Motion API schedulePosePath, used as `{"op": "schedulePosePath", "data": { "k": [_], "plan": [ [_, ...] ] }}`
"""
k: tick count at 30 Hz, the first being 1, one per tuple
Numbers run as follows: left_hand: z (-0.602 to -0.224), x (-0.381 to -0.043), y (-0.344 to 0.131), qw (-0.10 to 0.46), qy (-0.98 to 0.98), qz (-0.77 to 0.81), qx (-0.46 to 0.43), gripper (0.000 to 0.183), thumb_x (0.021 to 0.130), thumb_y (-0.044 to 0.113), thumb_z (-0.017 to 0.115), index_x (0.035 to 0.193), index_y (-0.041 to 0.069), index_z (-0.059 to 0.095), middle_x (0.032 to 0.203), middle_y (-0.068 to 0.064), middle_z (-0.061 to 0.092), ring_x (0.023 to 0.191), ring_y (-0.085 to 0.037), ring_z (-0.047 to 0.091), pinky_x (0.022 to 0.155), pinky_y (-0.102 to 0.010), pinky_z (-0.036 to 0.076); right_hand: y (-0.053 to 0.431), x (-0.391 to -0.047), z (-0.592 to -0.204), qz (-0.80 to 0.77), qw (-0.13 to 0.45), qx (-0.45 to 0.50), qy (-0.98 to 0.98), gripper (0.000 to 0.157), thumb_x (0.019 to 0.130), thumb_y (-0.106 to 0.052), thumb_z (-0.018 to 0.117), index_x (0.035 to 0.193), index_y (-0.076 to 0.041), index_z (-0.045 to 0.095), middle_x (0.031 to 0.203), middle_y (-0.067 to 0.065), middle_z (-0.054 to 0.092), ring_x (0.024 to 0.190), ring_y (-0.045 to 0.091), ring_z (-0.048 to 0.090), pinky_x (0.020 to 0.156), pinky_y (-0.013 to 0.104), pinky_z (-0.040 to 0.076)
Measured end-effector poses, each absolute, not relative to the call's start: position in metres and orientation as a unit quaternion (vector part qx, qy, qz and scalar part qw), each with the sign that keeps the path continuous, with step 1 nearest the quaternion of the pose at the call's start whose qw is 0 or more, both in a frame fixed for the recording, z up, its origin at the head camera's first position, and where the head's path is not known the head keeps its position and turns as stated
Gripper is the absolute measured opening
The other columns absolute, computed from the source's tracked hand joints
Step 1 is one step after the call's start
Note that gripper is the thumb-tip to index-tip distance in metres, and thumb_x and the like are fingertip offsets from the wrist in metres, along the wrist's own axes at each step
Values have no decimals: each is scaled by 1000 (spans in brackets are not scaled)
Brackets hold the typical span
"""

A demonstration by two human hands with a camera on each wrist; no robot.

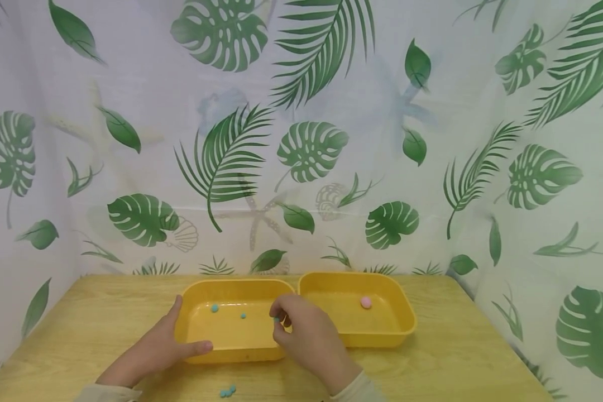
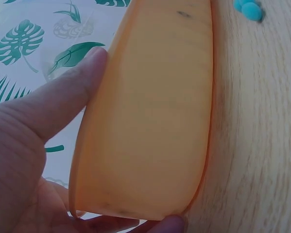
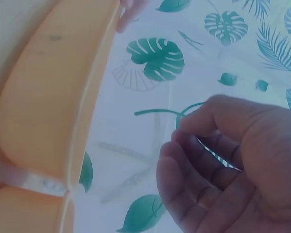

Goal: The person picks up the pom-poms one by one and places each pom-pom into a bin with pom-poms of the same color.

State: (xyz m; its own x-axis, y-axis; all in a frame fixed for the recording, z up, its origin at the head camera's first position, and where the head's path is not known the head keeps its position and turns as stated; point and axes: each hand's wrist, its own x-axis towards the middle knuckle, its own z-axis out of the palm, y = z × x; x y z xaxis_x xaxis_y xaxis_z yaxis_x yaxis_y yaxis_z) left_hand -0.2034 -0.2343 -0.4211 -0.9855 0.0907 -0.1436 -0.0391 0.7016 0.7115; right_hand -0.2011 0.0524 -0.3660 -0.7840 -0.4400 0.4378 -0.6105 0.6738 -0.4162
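The left hand gripped the left tray at the end on its own side, its thumb lying over the near rim and its other fingers against the end wall. The left wrist view showed the thumb at the rim and fingertips low on the same tray. The right hand, well apart from the left, hung over the tray's other end. Its thumb and forefinger pinched a blue ball; in the right wrist view the ball was hidden, though the fingertips were drawn close together.

Between the hands, on the tray's floor, lay a larger ball, nearer the left hand, and a smaller ball, nearer the right; both were blue and well apart. To the right of the right hand stood the right tray, just beside the other one, with a pink ball in it.

Both trays stood on a wooden table. Nearer the wearer than either hand, and between the wrists, a blue cluster of small balls lay on the wood. Beyond the hands hung a leaf-printed cloth. Pale sleeves showed at both wrists.
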Motion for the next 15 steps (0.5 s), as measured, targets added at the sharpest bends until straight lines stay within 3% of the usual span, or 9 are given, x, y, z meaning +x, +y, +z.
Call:
{"op": "schedulePosePath", "data": {
  "k": [7,15],
  "plan": [
    [-420,-203,-236,82,918,388,12,128,73,58,73,149,-2,-11,151,-34,9,135,-53,15,105,-66,21,58,-206,-362,279,181,253,-908,9,83,-11,68,88,-17,64,81,-8,61,70,10,58,61,20,48],
    [-423,-203,-236,80,916,393,7,128,72,58,74,149,-2,-10,151,-33,8,135,-53,13,106,-65,17,60,-211,-362,274,193,242,-910,7,84,-15,71,84,-18,65,77,-11,61,66,6,56,60,19,48]
  ]
}}
